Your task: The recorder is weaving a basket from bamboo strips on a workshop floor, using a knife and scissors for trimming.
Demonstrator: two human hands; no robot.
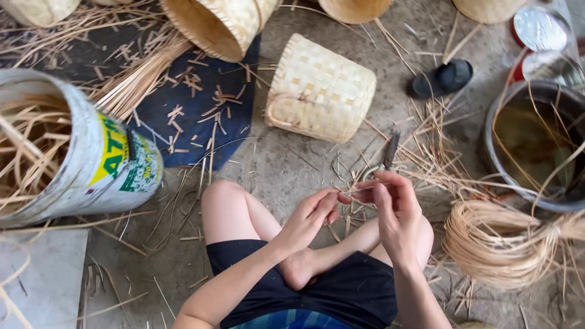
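I sit cross-legged on the concrete floor and look down at my lap. My left hand [309, 217] and my right hand [394, 214] meet above my knees, both pinching a thin pale bamboo strip [358, 189] between fingertips. The strip is short and runs between the two hands. A dark-handled knife [390, 150] lies on the floor just beyond my right hand, among loose splints. A finished woven bamboo basket [320, 89] lies on its side ahead of me.
A white plastic bucket [106, 161] full of strips lies tipped at left. A metal pot [536, 143] of water and a coiled strip bundle [496, 244] sit at right. A blue cloth [201, 116], more baskets [219, 24] and a black sandal [442, 78] lie farther off.
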